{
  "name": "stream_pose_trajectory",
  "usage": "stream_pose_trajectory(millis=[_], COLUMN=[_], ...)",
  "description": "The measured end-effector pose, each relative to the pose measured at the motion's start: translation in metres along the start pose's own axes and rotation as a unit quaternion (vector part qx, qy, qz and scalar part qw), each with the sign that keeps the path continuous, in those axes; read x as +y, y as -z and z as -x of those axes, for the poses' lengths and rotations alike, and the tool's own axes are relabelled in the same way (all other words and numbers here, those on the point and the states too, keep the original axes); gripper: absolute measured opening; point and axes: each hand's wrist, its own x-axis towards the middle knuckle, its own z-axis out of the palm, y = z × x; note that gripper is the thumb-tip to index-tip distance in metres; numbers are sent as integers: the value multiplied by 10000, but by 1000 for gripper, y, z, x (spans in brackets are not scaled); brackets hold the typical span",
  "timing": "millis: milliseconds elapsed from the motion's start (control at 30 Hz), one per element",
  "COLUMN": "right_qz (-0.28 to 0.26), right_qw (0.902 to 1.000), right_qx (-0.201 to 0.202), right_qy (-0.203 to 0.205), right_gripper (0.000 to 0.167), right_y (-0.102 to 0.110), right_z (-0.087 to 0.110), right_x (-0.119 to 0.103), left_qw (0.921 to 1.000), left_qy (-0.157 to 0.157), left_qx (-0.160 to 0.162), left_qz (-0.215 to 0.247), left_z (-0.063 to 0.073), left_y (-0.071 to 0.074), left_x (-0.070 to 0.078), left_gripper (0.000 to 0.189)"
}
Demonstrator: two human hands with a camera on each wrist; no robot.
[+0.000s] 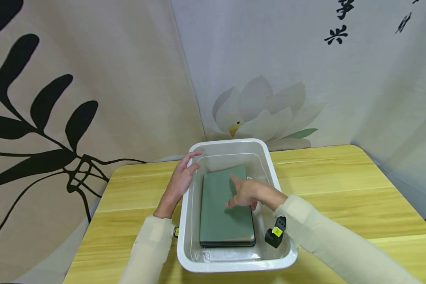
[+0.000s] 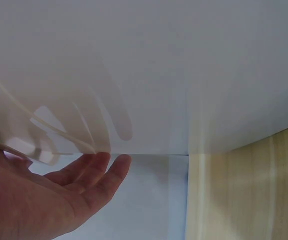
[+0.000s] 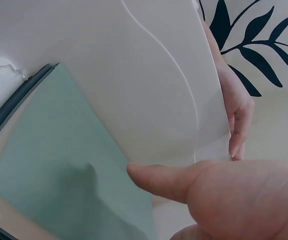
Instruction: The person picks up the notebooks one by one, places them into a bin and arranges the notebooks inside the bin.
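A stack of green-covered notebooks [image 1: 220,221] lies flat in a white plastic basin [image 1: 238,266]; dark edges show under the top green cover. My left hand [image 1: 180,179] is at the basin's far left rim. Its thumb and a finger reach over the rim, while in the left wrist view the other fingers [image 2: 116,172] rest loosely along the glossy outer wall. Over the right half of the stack is my right hand [image 1: 246,191], fingers spread. Its thumb [image 3: 158,177] extends above the green cover and casts a shadow on it. Other fingers drop beside the stack's right edge, mostly hidden.
The basin stands on a yellow wood-grain table [image 1: 340,197]. Behind the table hang printed cloth sheets [image 1: 145,79] with dark leaves, a pale lotus and black characters. A black camera with a yellow label [image 1: 277,232] is strapped to my right wrist, over the basin's right side.
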Motion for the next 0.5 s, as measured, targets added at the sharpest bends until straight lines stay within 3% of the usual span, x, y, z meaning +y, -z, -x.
stream_pose_trajectory(millis=[167, 500], right_qz=[216, 282], right_qw=[9997, 9990], right_qx=[61, 315], right_qy=[-109, 171], right_gripper=[101, 94], right_y=[1, 6], right_z=[3, 10], right_x=[-1, -5], left_qw=[10000, 9999], left_qy=[-18, 31], left_qx=[18, -122], left_qz=[-6, -70], left_z=[1, 1], left_y=[0, 3], left_x=[1, 4], left_gripper=[39, 41])
